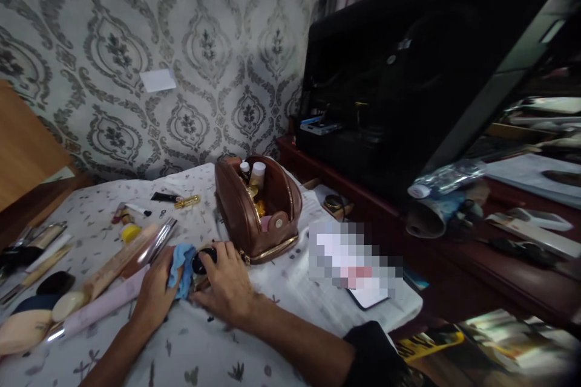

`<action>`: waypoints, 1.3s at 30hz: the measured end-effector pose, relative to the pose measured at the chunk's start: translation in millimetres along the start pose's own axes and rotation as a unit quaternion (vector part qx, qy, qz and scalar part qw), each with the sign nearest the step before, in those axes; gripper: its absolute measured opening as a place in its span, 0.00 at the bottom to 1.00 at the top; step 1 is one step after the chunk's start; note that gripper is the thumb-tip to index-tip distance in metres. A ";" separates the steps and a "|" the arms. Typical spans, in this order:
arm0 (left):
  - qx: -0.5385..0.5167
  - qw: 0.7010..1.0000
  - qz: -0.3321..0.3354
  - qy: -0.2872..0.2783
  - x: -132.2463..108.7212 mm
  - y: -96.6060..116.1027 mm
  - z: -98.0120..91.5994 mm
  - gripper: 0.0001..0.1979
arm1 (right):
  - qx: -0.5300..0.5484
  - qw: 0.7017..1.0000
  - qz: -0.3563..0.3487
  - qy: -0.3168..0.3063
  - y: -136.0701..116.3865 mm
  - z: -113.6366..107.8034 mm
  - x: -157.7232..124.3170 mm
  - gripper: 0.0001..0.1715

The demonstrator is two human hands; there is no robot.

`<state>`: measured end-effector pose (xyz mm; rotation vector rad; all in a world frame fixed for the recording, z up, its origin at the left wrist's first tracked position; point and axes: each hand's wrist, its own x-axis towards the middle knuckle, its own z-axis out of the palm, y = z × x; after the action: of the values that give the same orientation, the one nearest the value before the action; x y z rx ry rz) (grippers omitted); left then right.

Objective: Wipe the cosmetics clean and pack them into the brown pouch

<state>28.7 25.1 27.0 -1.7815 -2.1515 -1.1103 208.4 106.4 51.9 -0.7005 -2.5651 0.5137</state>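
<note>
Yellow-edged item (pixel 433 341) bears blurred lettering; near the brown bag (pixel 236 211), left grip (pixel 158 287) clutches blue cloth (pixel 183 263), palm-down right grip (pixel 229 281) a black-capped container (pixel 200 262).

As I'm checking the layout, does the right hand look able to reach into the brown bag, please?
Probably yes: the brown bag stands unzipped close by, though the right hand is on a black-topped item.

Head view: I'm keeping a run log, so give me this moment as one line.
left hand: holds blue cloth; right hand: grips black-topped container; brown bag: open, white-capped bottles inside
</note>
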 end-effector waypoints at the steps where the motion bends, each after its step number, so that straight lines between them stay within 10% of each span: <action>1: 0.003 1.000 0.001 0.003 -0.1 -0.3 0.4 0.14 | 0.006 1.000 -0.003 0.001 0.7 -1.0 -0.4 0.34; 39: 0.012 0.993 -0.025 -0.115 1.8 15.3 -1.3 0.20 | 0.120 0.956 -0.174 0.206 31.2 31.9 5.5 0.11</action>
<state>41.5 26.2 35.7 -1.9402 -2.3386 -0.9237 200.5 127.1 12.6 -0.2292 -2.1217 0.4902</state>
